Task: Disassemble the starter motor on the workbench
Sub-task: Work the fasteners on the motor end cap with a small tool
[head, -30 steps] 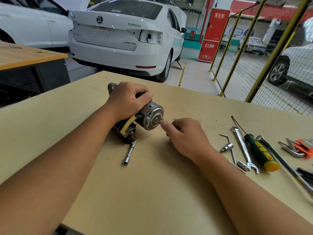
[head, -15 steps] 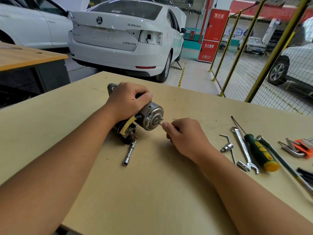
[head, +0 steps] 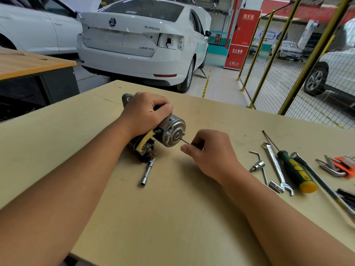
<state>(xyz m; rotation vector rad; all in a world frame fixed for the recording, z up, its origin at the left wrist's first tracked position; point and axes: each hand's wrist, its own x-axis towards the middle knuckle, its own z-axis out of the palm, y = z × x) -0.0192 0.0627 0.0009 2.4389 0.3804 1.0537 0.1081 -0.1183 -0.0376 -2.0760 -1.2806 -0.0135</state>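
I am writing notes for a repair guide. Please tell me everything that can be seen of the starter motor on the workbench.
The grey and black metal starter motor lies on its side on the pale wooden workbench, its round silver end cap facing the camera. A yellow-sleeved cable curves at its near side. The left hand grips its body from above. The right hand pinches a thin long metal bolt that sticks out of the end cap. A chrome socket extension lies against its terminal end.

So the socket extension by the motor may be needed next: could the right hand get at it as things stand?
Probably yes, once freed. The right hand pinches a thin bolt drawn from the starter motor; the socket extension lies uncovered on the workbench, bare surface between them.
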